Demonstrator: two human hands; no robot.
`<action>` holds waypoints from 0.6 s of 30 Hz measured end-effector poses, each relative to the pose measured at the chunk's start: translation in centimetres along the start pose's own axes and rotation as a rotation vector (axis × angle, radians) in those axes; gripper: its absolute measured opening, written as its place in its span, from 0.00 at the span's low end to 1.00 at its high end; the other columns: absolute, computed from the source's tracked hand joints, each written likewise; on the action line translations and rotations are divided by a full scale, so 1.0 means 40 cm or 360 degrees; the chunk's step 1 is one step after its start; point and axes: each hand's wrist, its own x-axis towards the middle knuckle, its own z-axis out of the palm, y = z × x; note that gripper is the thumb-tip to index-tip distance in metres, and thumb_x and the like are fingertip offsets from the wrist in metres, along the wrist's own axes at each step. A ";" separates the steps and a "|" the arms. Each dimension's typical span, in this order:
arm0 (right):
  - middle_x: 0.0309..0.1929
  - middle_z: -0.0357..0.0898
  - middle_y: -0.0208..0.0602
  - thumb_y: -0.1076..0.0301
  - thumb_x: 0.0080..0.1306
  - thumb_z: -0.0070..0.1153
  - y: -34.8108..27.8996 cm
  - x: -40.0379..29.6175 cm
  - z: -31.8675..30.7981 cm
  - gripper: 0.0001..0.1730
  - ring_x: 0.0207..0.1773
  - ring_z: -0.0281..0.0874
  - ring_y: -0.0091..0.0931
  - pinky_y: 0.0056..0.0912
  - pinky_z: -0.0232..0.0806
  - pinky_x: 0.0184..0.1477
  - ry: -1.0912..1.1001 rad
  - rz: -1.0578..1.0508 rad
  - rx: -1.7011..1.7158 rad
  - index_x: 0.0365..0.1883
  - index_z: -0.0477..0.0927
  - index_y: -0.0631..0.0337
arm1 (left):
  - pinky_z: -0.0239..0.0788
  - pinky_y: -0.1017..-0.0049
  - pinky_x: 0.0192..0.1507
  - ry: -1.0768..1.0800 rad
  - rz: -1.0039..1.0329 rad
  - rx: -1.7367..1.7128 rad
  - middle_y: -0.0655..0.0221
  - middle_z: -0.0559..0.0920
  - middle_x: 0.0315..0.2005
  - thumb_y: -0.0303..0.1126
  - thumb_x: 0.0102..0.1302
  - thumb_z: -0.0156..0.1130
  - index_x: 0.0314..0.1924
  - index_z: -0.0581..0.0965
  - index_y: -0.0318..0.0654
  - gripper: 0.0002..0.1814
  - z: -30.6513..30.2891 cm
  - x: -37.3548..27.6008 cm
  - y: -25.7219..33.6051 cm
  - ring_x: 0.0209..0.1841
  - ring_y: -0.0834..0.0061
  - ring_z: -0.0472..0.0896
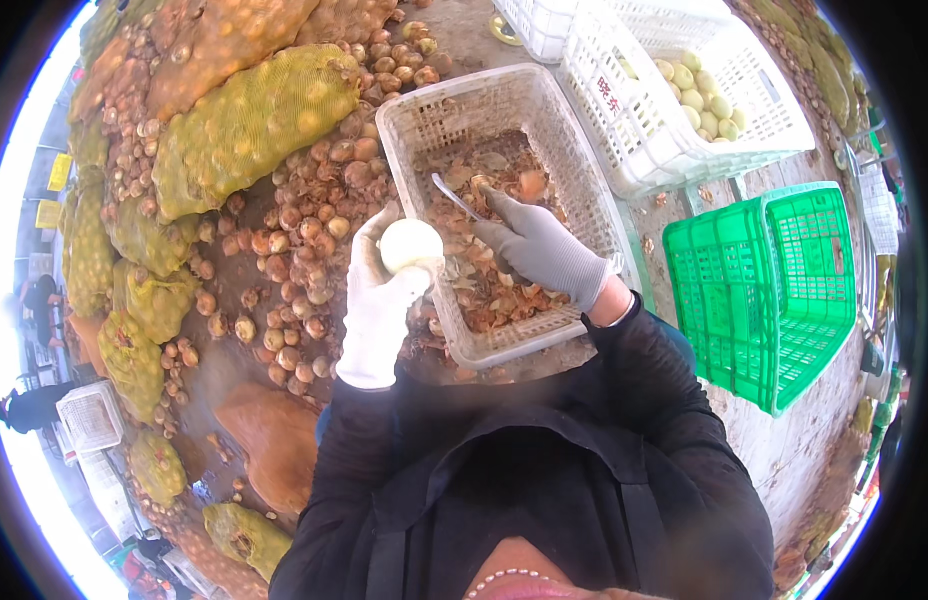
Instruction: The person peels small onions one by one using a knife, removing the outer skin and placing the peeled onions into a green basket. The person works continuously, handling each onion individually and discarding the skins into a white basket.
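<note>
A peeled white onion rests in my gloved left hand, fingers and thumb curled around it. My right hand, in a grey glove, grips a knife whose thin, slightly curved blade points up and to the left; its handle is mostly hidden in the fist. Both hands are over the near side of a dirty white plastic crate. Onion skins and scraps cover its floor. Left of the crate, loose unpeeled onions are heaped on the ground.
A white crate holding peeled onions stands at the far right, bearing writing. Nearer, a green plastic crate lies tilted. Yellow mesh sacks of onions and an orange sack line the left. Other people appear at the left rim.
</note>
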 end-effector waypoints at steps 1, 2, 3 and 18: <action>0.31 0.82 0.55 0.55 0.73 0.51 -0.008 -0.002 -0.002 0.34 0.35 0.82 0.45 0.44 0.72 0.40 -0.0004 -0.0015 0.0053 0.71 0.63 0.68 | 0.77 0.81 0.32 0.0018 -0.0010 0.0049 0.61 0.80 0.43 0.20 0.54 0.58 0.67 0.64 0.32 0.37 -0.001 -0.003 0.003 0.37 0.75 0.83; 0.31 0.81 0.53 0.56 0.73 0.52 -0.017 -0.003 -0.004 0.34 0.35 0.82 0.42 0.41 0.72 0.40 -0.0009 -0.0030 0.0105 0.72 0.62 0.67 | 0.78 0.78 0.39 0.0037 -0.0020 0.0097 0.61 0.80 0.45 0.20 0.54 0.60 0.66 0.64 0.31 0.37 -0.002 -0.008 0.011 0.41 0.74 0.84; 0.30 0.80 0.48 0.59 0.73 0.52 -0.025 -0.009 -0.006 0.34 0.32 0.80 0.36 0.37 0.72 0.39 0.0043 -0.0049 -0.0010 0.73 0.61 0.66 | 0.79 0.76 0.47 0.0052 -0.0031 0.0145 0.62 0.80 0.47 0.19 0.54 0.63 0.66 0.63 0.30 0.37 -0.001 -0.010 0.018 0.44 0.72 0.84; 0.23 0.68 0.21 0.64 0.77 0.46 -0.063 -0.050 0.026 0.30 0.24 0.64 0.13 0.19 0.63 0.29 -0.0269 -0.0038 0.0795 0.75 0.61 0.61 | 0.80 0.81 0.40 -0.0184 -0.0211 -0.0475 0.62 0.81 0.44 0.22 0.54 0.67 0.65 0.65 0.34 0.37 0.011 -0.020 0.021 0.37 0.74 0.85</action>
